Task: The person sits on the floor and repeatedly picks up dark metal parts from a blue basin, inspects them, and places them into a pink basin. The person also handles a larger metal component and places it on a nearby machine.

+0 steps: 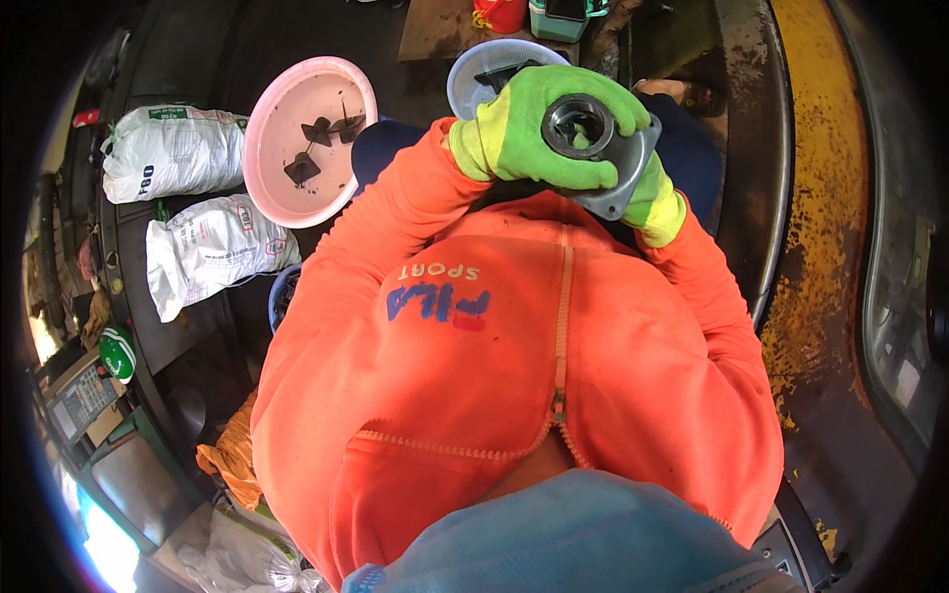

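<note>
Both my hands wear green and yellow gloves and meet in front of my chest, around a dark plastic flanged ring. This part has a black round collar and a flat grey flange with small holes at its corners. My left hand wraps round the collar, thumb and fingers closed on it. Green glove shows through the ring's opening. My right hand grips the flange from its far side, with most of its fingers hidden behind the part. Just beyond my left hand is a pale blue basin with dark pieces in it.
A pink basin with several dark plastic pieces stands at the left. Two white sacks lie beyond it. A red bucket and a teal container stand at the far side. A worn yellow machine panel rises at my right.
</note>
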